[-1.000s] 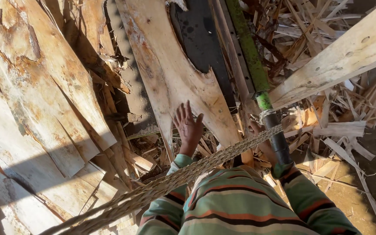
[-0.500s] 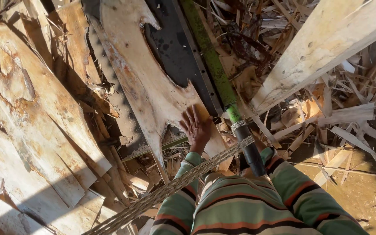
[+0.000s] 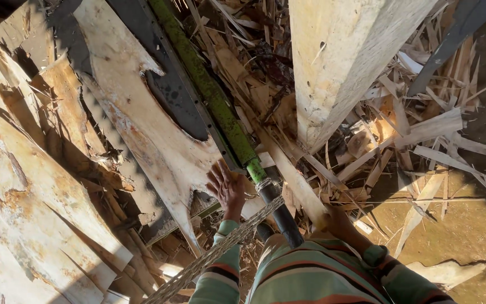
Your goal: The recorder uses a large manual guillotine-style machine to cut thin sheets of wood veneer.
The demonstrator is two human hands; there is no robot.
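My left hand (image 3: 226,187) lies flat with fingers spread on the lower edge of a pale, ragged wood sheet (image 3: 142,124). Right beside it runs a green bar (image 3: 209,95) that ends in a black handle (image 3: 281,217). A braided rope (image 3: 215,253) is tied around the bar and stretches down to the left. My right hand (image 3: 337,224), partly in shadow, is closed on the lower end of a pale wooden slat (image 3: 293,177) that slants up beside the bar. Both my sleeves are striped.
A thick pale timber beam (image 3: 338,67) rises at upper right. Several splintered wood scraps and strips (image 3: 417,132) are piled around its base. Large weathered wood sheets (image 3: 29,186) overlap at the left. Bare dirt ground (image 3: 457,225) shows at lower right.
The view has swung left and closer, so the beam now stands upright at upper right. My left hand stays on the sheet's edge. My right hand has come into view on the slat.
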